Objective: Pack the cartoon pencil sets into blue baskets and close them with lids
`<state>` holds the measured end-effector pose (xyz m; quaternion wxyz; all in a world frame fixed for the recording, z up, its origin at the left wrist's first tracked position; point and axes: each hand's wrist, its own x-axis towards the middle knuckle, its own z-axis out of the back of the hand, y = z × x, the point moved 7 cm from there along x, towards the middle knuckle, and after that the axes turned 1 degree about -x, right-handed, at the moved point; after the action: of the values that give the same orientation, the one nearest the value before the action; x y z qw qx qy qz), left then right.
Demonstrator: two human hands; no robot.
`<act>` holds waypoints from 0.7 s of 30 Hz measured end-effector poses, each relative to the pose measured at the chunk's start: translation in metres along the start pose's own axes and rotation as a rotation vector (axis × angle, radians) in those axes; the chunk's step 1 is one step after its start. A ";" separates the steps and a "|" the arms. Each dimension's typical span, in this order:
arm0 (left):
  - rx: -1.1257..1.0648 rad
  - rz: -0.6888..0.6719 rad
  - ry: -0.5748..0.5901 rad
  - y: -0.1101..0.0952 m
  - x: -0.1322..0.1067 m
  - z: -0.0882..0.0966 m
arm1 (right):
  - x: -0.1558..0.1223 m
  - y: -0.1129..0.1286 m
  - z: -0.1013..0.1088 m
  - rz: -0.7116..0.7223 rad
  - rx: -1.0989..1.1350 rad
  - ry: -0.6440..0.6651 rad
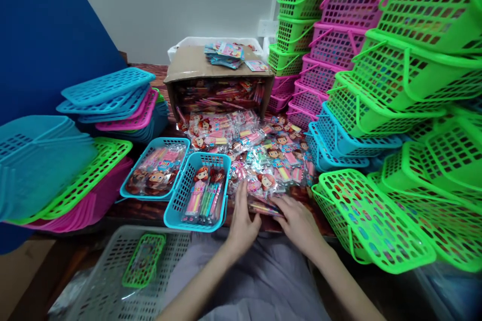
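Note:
My left hand (243,223) and my right hand (297,223) meet at the near edge of a heap of clear stationery packets (259,155) printed with cartoon faces. Both hands curl their fingers round a small bundle of these packets (263,206), the left on its left side, the right over its right end. Just left of my left hand stand two small blue baskets, one (176,200) with a packet of pens inside, the other (140,173) with a flat packet inside.
A cardboard box (196,62) lies on its side behind the heap, spilling packets. Stacks of green (414,75), pink (339,15) and blue (339,143) handled baskets fill the right. Stacked lids (109,93) sit left. A clear crate (98,281) holding a green basket (145,258) sits low left.

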<state>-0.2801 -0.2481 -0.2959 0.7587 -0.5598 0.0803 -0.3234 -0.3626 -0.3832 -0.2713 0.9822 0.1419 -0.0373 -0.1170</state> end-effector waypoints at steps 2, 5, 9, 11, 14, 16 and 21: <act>-0.052 0.003 0.047 0.003 -0.004 -0.005 | -0.002 -0.002 0.000 -0.014 -0.030 -0.008; -0.123 0.033 0.079 0.009 -0.005 -0.006 | -0.003 -0.004 -0.001 -0.011 -0.016 0.000; -0.262 0.106 0.025 0.017 -0.002 0.004 | -0.001 -0.004 0.000 -0.007 0.109 0.049; -0.257 0.121 0.037 0.019 -0.003 0.006 | -0.001 -0.002 0.000 0.013 0.132 0.065; -0.153 0.094 0.057 0.019 -0.008 0.007 | -0.002 0.003 0.001 0.074 0.076 0.046; -0.086 0.067 0.042 0.019 -0.014 0.008 | -0.005 0.007 0.001 0.117 0.031 0.013; 0.070 -0.036 0.076 0.014 -0.024 0.006 | -0.014 0.016 -0.001 0.215 0.025 -0.025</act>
<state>-0.2903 -0.2273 -0.3117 0.7682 -0.5216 0.0877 -0.3606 -0.3728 -0.3646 -0.2682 0.9867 0.1480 -0.0662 -0.0121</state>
